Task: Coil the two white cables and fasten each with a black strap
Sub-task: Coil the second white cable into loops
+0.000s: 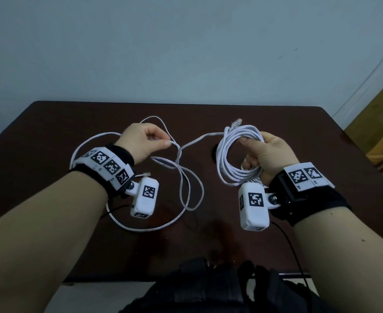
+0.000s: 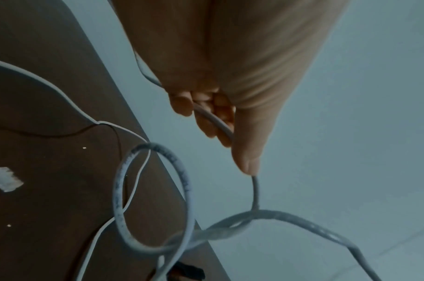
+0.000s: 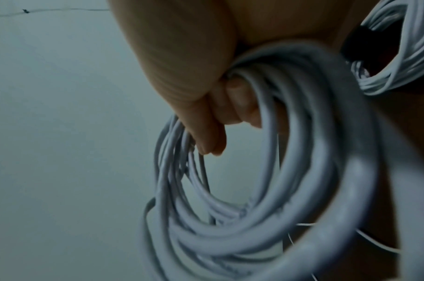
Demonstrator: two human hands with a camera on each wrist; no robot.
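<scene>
My right hand (image 1: 251, 150) grips a coil of white cable (image 1: 235, 175) of several turns, raised over the dark brown table (image 1: 50, 123); a clear plug (image 1: 237, 122) sticks out at the coil's top. From the coil a loose run of the same cable (image 1: 181, 184) crosses to my left hand (image 1: 161, 141), which pinches it between thumb and curled fingers, then trails in wide loops on the table. In the right wrist view, the fingers (image 3: 240, 106) wrap the coil (image 3: 254, 190). Seen from the left wrist, the cable (image 2: 213, 121) runs through the left hand (image 2: 220, 129).
A second plug (image 1: 144, 175) lies by my left wrist. A second white bundle (image 3: 398, 57) with a dark band (image 3: 355, 40) shows in the right wrist view. A small black item (image 1: 215, 152) lies on the table behind the coil. Thin black wires (image 1: 285, 240) trail from the wrist cameras.
</scene>
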